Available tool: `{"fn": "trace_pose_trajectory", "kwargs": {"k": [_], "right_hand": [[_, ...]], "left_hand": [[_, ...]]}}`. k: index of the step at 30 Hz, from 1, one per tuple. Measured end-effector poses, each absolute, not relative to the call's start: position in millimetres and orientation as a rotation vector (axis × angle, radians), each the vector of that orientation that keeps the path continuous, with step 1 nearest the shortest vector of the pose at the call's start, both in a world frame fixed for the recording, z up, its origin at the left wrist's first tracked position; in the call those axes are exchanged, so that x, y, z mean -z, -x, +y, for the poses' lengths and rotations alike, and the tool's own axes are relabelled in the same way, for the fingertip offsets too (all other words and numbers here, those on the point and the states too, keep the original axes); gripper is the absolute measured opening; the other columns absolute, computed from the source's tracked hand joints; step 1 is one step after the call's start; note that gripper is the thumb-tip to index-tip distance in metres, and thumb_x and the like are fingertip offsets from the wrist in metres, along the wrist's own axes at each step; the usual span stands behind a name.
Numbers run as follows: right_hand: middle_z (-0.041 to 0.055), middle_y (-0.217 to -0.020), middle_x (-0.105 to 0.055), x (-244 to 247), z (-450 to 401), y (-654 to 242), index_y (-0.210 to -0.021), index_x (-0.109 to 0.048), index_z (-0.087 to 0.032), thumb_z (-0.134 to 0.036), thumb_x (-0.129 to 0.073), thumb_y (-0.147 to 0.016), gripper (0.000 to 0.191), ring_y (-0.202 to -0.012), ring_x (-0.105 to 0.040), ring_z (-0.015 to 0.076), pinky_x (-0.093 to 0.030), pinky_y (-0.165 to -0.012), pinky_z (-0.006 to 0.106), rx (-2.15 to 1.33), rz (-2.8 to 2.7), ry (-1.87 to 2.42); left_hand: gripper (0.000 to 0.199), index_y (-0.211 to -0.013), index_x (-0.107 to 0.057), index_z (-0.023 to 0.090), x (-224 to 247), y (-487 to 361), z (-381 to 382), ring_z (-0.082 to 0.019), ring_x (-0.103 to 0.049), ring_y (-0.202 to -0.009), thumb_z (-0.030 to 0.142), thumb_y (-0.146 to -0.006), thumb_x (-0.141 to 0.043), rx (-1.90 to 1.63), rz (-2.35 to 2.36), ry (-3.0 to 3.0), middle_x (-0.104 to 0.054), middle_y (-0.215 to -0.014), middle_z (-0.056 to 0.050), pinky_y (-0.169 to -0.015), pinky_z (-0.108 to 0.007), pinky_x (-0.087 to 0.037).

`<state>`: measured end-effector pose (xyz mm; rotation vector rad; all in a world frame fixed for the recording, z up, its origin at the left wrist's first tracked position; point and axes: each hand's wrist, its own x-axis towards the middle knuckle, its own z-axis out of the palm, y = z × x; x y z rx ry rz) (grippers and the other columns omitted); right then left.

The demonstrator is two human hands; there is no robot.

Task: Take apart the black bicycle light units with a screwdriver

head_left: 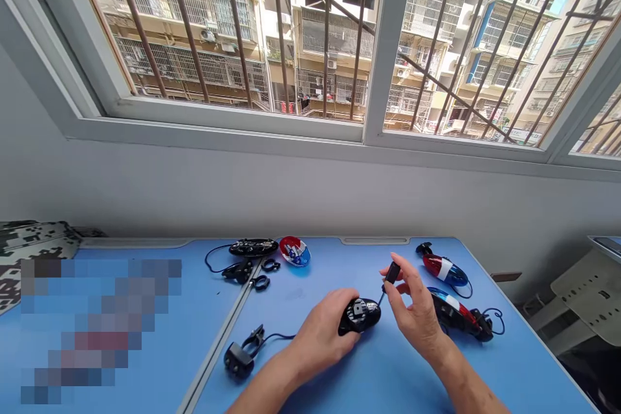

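My left hand [332, 320] is closed around a black oval housing [365, 317] with a shiny patterned face, holding it just above or against the blue tabletop; I cannot tell which. A thin cable rises from its right end to a small black plug-like piece [392, 273], pinched between the thumb and fingers of my right hand [418, 310]. Left of my left wrist lies a black switch unit [239, 361] with an open ring clamp [254, 337]. Its cable [279, 336] runs behind my left hand, where the far end is hidden.
Two red, white and blue devices [444, 270] with cables lie on the right. At the back are a red-and-blue shell [294, 251], a black oval piece [253, 247] and black rings [261, 283]. A seam [228, 330] divides the tabletop. Patterned cloth [36, 249] sits far left, beside a pixelated patch.
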<state>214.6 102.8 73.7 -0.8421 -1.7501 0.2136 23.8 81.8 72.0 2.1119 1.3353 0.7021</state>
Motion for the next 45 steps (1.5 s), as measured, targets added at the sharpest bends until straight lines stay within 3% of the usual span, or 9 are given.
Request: {"fn": "trace_pose_trajectory", "kwargs": {"k": [9, 13, 16, 23, 31, 35, 38, 41, 45], "right_hand": [[0.0069, -0.099, -0.069, -76, 105, -221, -0.133, -0.043, -0.024, -0.021, -0.050, -0.091, 0.043, -0.084, -0.066, 0.0170, -0.057, -0.060, 0.027, -0.320, -1.593, 0.921], [0.0067, -0.095, -0.067, -84, 109, -232, -0.132, -0.044, -0.021, -0.027, -0.048, -0.091, 0.042, -0.077, -0.063, 0.0177, -0.052, -0.056, 0.027, -0.437, -1.595, 1.209], [0.0060, -0.090, -0.068, -87, 113, -238, -0.132, -0.045, -0.018, -0.021, -0.046, -0.088, 0.044, -0.073, -0.061, 0.0186, -0.049, -0.064, 0.031, -0.502, -1.832, 1.540], [0.0112, -0.111, -0.066, -83, 114, -240, -0.134, -0.046, -0.016, -0.016, -0.046, -0.086, 0.047, -0.091, -0.065, 0.0239, -0.044, -0.076, 0.034, -0.408, -2.277, 1.854], [0.0148, -0.110, -0.062, -88, 110, -236, -0.124, -0.057, -0.018, -0.019, -0.053, -0.085, 0.040, -0.094, -0.064, 0.0309, -0.046, -0.073, 0.037, -0.317, -2.365, 1.928], [0.0170, -0.129, -0.055, -97, 105, -233, -0.135, -0.050, -0.018, -0.021, -0.057, -0.084, 0.051, -0.115, -0.055, 0.0343, -0.048, -0.084, 0.042, -0.315, -2.395, 1.856], [0.0137, -0.145, -0.044, -99, 101, -232, -0.143, -0.040, -0.018, -0.018, -0.061, -0.081, 0.066, -0.130, -0.042, 0.0308, -0.043, -0.098, 0.042, -0.425, -2.437, 1.604], [0.0098, -0.146, -0.044, -94, 100, -233, -0.148, -0.033, -0.021, -0.019, -0.067, -0.075, 0.080, -0.133, -0.041, 0.0260, -0.036, -0.107, 0.039, -0.687, -2.458, 1.355], [0.0080, -0.142, -0.049, -78, 104, -232, -0.150, -0.028, -0.026, -0.026, -0.076, -0.070, 0.093, -0.130, -0.044, 0.0260, -0.036, -0.108, 0.040, -0.858, -2.388, 1.230]], "left_hand": [[0.038, -0.104, -0.057, 0.020, -74, -24, 81, -0.023, -0.059, -0.092, 0.009, -0.068, -0.057, -0.702, 1.327, -2.112, -0.063, -0.101, -0.004, -0.080, -0.031, -0.045], [0.040, -0.107, -0.056, 0.019, -75, -23, 81, -0.024, -0.059, -0.094, 0.010, -0.068, -0.057, -0.691, 1.334, -2.099, -0.063, -0.105, -0.005, -0.082, -0.031, -0.045], [0.040, -0.106, -0.057, 0.020, -75, -23, 82, -0.024, -0.059, -0.095, 0.011, -0.068, -0.057, -0.701, 1.344, -2.067, -0.064, -0.106, -0.005, -0.082, -0.031, -0.045], [0.037, -0.102, -0.058, 0.020, -80, -24, 80, -0.024, -0.060, -0.093, 0.012, -0.067, -0.056, -0.705, 1.346, -2.037, -0.065, -0.104, -0.004, -0.080, -0.031, -0.045], [0.036, -0.101, -0.059, 0.020, -79, -25, 81, -0.025, -0.059, -0.094, 0.013, -0.066, -0.055, -0.708, 1.348, -2.052, -0.065, -0.103, -0.006, -0.082, -0.032, -0.044], [0.038, -0.102, -0.059, 0.019, -78, -25, 82, -0.024, -0.059, -0.092, 0.013, -0.065, -0.054, -0.728, 1.345, -2.034, -0.065, -0.101, -0.005, -0.080, -0.032, -0.045], [0.039, -0.102, -0.059, 0.019, -76, -24, 82, -0.024, -0.059, -0.091, 0.013, -0.064, -0.055, -0.745, 1.345, -2.024, -0.064, -0.100, -0.005, -0.080, -0.032, -0.044], [0.042, -0.104, -0.059, 0.019, -75, -24, 82, -0.024, -0.059, -0.093, 0.014, -0.062, -0.056, -0.775, 1.316, -1.995, -0.063, -0.102, -0.005, -0.081, -0.033, -0.044], [0.044, -0.104, -0.060, 0.019, -77, -24, 82, -0.024, -0.059, -0.091, 0.014, -0.060, -0.056, -0.791, 1.284, -1.944, -0.063, -0.101, -0.005, -0.079, -0.032, -0.045]]}}
